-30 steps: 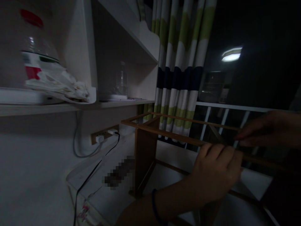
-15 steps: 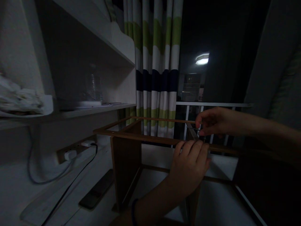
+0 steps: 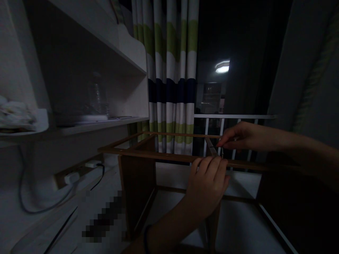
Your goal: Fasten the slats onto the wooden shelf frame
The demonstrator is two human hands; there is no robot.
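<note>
A brown wooden frame with thin top rails and side panels stands on a white surface in dim light. My left hand is curled over the near top rail at the middle of the frame, fingers closed on it. My right hand reaches in from the right and pinches at a short cross piece just above and behind my left hand; what its fingertips hold is too small and dark to make out.
White wall shelves on the left carry a clear bottle and a crumpled bag. A socket strip with plugs and a black cable sits below. A striped curtain and a white railing stand behind the frame.
The view has swung to the right, so the frame and shelves sit further left. My right hand moved in from the right edge toward the cross piece; my left hand stayed on the near rail.
</note>
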